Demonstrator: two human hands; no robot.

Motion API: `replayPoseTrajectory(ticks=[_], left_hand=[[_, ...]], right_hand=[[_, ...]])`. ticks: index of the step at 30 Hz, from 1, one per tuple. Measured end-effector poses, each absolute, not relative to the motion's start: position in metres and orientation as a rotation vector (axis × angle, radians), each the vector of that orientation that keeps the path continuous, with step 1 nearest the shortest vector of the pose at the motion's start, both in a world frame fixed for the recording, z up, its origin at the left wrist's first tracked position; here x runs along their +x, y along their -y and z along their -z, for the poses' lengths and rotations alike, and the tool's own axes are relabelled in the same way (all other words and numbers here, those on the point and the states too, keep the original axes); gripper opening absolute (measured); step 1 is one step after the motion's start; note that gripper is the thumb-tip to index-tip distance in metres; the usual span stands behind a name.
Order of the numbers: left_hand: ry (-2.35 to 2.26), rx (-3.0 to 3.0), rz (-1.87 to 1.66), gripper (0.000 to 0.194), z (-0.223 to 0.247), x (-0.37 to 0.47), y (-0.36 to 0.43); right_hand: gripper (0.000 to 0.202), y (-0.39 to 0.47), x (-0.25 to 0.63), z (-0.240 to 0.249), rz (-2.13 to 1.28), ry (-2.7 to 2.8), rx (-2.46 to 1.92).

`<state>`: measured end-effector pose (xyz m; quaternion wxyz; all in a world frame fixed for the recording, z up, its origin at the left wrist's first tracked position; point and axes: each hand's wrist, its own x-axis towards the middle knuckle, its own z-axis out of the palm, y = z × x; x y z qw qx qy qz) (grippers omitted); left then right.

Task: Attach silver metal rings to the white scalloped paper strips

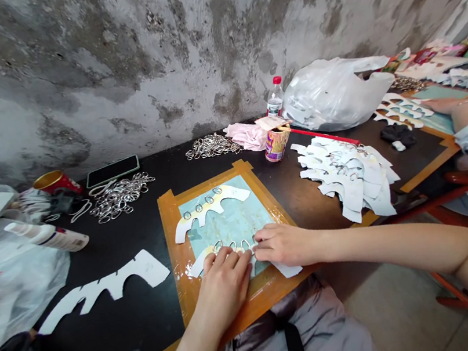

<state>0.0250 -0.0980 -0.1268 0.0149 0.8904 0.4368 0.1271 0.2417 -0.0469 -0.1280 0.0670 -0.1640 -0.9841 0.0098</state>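
We look down at two bare hands working over a light blue sheet (pixel 246 212) bordered with brown tape (pixel 172 231) on a black table (pixel 138 330). The left hand (pixel 227 276) reaches in from below, palm down. Its fingers are bent and close together, with their tips on the lower white cutout (pixel 288 269). The right hand (pixel 280 245) comes in from the right, its fingers curled and bunched, touching the same cutout beside the rightmost of its metal rings (pixel 245 245). The fingertips partly cover what they touch, so we cannot tell whether either hand pinches a ring or only presses down.

The lower cutout lies across the near part of the sheet, both ends showing past the hands. Above it, apart from the hands, we see an upper white cutout (pixel 210 208) with four rings along its top edge. A single white cutout (pixel 101 288) lies to the left on the table, a stack of white cutouts (pixel 351 181) to the right. Two heaps of loose rings (pixel 121 199) sit toward the wall (pixel 134 67).
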Motion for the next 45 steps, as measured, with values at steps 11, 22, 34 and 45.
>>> replayPoseTrajectory(ticks=[11,22,34,45], left_hand=[[-1.393,2.941,-0.299,0.026,0.129,0.036,0.102],[-1.218,2.565,-0.305,0.011,0.119,0.007,0.057],[-1.127,2.502,-0.317,0.02,0.113,0.007,0.051],[-0.984,2.556,-0.359,0.006,0.113,0.008,0.043]], right_hand=[[0.014,0.076,0.233,0.13,-0.356,2.628,-1.057],[0.013,0.069,0.211,0.132,-0.103,2.732,-0.995],[0.012,0.085,0.191,0.144,0.244,2.596,-1.196],[0.011,0.095,0.191,0.151,0.207,2.506,-1.285]])
